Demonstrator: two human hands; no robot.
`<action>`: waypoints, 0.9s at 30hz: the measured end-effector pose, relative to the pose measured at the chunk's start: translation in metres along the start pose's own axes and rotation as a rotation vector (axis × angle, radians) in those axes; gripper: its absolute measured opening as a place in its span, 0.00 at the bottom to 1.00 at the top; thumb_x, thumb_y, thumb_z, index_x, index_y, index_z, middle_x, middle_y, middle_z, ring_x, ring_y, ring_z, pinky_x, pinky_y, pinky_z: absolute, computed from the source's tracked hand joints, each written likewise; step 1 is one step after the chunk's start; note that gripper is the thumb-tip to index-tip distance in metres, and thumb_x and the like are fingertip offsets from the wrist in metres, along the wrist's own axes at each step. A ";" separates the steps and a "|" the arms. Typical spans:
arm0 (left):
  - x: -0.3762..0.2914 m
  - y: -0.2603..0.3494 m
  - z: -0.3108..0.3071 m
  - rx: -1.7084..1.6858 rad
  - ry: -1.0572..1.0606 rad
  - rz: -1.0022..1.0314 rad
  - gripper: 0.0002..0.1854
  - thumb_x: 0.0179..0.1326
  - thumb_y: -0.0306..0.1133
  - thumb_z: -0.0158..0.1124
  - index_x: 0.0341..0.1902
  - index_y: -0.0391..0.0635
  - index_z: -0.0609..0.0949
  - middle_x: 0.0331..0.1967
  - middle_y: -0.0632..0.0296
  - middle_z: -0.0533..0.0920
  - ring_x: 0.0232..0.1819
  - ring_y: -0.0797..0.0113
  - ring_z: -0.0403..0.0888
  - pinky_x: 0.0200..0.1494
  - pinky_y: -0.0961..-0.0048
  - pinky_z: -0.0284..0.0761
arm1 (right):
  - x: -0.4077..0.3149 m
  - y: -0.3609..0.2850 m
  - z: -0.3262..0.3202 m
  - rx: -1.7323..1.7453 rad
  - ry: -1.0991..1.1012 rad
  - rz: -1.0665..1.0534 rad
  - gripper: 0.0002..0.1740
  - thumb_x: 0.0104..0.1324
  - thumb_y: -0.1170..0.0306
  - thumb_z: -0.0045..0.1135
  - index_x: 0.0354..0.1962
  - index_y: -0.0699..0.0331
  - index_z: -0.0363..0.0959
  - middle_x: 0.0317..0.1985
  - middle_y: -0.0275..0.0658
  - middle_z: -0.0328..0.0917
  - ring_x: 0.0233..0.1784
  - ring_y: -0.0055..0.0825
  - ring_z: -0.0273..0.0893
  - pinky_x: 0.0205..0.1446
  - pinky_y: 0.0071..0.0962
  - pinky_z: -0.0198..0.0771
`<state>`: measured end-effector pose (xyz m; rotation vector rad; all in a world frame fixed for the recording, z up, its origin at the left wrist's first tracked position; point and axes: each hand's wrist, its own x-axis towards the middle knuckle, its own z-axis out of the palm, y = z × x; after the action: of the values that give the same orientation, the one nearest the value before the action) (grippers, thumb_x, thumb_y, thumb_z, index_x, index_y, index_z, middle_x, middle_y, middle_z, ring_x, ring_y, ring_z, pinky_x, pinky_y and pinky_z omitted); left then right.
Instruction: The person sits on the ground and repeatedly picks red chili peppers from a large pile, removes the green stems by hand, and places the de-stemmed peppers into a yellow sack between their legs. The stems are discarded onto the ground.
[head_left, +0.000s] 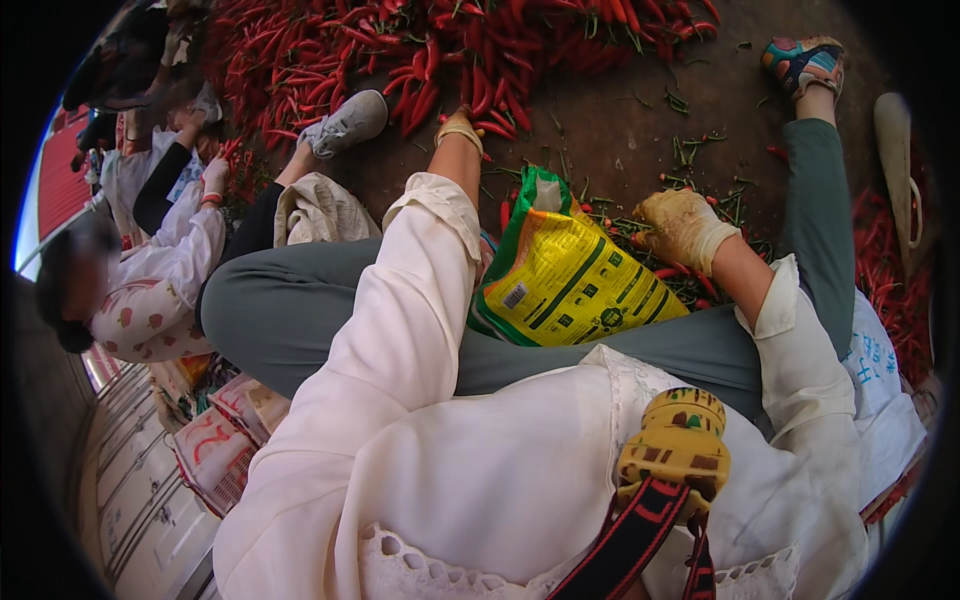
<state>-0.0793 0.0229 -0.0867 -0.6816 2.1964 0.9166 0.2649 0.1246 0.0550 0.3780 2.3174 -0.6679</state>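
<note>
My left hand (455, 126), in a stained glove, reaches to the near edge of a big heap of red chili peppers (480, 52). The forearm and wrist hide most of its fingers, so its grip does not show. In a stained, light-coloured glove, my right hand (681, 225) is curled over a litter of green pepper stems (739, 217) and red bits. Something reddish shows by its fingertips, but whether it is held is unclear. Between my arms a yellow and green printed plastic bag (577, 277) stands against my leg, its top edge gaping.
At left sits another person, whose gloved hand (216, 176) is by red peppers. A grey shoe (349, 124) lies near the heap. Printed baskets (217, 454) stand behind at left. More peppers (885, 262) and a white bag (877, 390) with writing are at right.
</note>
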 end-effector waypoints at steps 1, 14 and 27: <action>-0.004 0.007 0.003 -0.034 -0.064 -0.007 0.29 0.57 0.52 0.66 0.54 0.44 0.77 0.27 0.60 0.84 0.24 0.70 0.78 0.37 0.70 0.71 | -0.002 -0.001 -0.007 0.081 0.127 0.016 0.20 0.64 0.56 0.56 0.48 0.59 0.78 0.47 0.42 0.80 0.53 0.39 0.77 0.56 0.38 0.71; -0.212 -0.007 0.030 0.331 -0.913 0.917 0.15 0.55 0.30 0.70 0.46 0.40 0.81 0.35 0.60 0.84 0.37 0.71 0.82 0.40 0.76 0.78 | 0.006 0.011 -0.025 0.441 0.905 0.108 0.24 0.60 0.58 0.62 0.50 0.62 0.74 0.44 0.46 0.81 0.49 0.41 0.79 0.53 0.37 0.72; -0.247 -0.055 0.032 0.239 -0.711 0.922 0.16 0.53 0.36 0.72 0.40 0.38 0.83 0.34 0.59 0.85 0.35 0.69 0.80 0.43 0.73 0.75 | 0.002 0.028 -0.010 0.344 0.477 0.110 0.20 0.69 0.58 0.48 0.49 0.63 0.74 0.39 0.46 0.81 0.47 0.45 0.78 0.51 0.39 0.71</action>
<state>0.1303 0.0642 0.0535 0.7555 1.8418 1.0602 0.2706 0.1533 0.0501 0.8997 2.5940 -1.0116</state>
